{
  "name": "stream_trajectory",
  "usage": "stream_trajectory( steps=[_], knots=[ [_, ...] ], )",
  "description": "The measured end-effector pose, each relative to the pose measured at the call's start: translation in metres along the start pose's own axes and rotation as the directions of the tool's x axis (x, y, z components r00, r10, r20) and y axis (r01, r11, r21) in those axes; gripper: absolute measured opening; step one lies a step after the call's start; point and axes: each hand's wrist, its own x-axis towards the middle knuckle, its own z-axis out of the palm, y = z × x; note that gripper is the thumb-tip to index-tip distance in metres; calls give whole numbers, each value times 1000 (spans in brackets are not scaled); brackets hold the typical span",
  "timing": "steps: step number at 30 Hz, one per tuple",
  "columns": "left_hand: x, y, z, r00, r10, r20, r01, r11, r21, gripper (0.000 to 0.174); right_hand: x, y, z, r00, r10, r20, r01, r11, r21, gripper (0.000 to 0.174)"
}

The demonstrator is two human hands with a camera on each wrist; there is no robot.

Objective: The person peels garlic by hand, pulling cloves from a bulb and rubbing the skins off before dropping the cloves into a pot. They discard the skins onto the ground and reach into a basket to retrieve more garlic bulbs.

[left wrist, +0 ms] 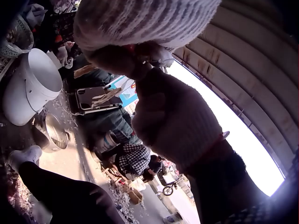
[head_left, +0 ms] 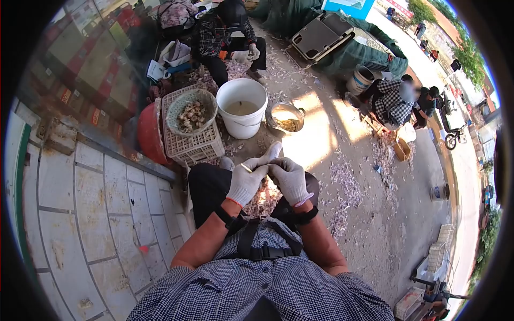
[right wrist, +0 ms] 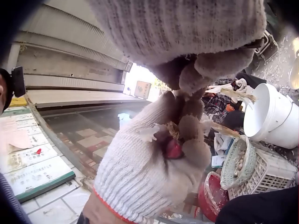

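Both hands wear white knit gloves and meet over the lap. My left hand [head_left: 247, 181] grips garlic, its dry stalk [head_left: 246, 168] jutting out past the fingers. In the right wrist view, a reddish-purple garlic clove [right wrist: 174, 149] and papery skin [right wrist: 150, 133] show in the left hand's curled fingers. My right hand [head_left: 289, 181] closes in against the left fingertips, fingers curled and pinching at the garlic, most of which the gloves hide. Pale dry stalks [left wrist: 106, 96] stick out from the hands in the left wrist view.
Ahead stand a white bucket [head_left: 242, 109], a metal pot [head_left: 286, 117] and a basket of garlic [head_left: 191, 111] on a plastic crate [head_left: 194, 142]. Garlic skins [head_left: 347, 184] litter the ground. Another gloved person [head_left: 227, 40] sits ahead; more people sit at the right.
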Motion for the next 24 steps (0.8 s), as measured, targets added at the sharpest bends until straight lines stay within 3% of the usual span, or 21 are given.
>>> stream_trajectory(
  steps=[5, 7, 14, 16, 20, 22, 24],
  knots=[
    [3, -14, -3, 997, -71, 10, 70, 997, 14, 16, -1, -2, -1, 1000, -3, 19, 4, 999, -35, 15],
    [2, -8, -4, 976, -217, 18, 218, 970, -106, 13, -2, -7, -2, 994, 90, 66, -95, 993, 77, 18],
    [1, -7, -3, 982, -190, 2, 187, 969, -161, 11, 4, 6, -5, 981, 146, 124, -171, 961, 218, 20],
    [-1, 4, -4, 961, -274, 40, 275, 933, -231, 10, 5, 7, -7, 973, 175, 149, -210, 940, 269, 20],
    [-1, 7, -3, 965, -258, 47, 262, 940, -217, 10, 1, 2, -4, 984, 139, 114, -160, 964, 210, 19],
    [-1, 6, -4, 970, -240, 41, 243, 954, -177, 9, 1, 1, -3, 993, 89, 73, -95, 992, 81, 19],
    [1, 4, -8, 966, -252, 61, 258, 956, -138, 10, 1, 3, -4, 992, 91, 87, -100, 989, 108, 18]
  ],
)
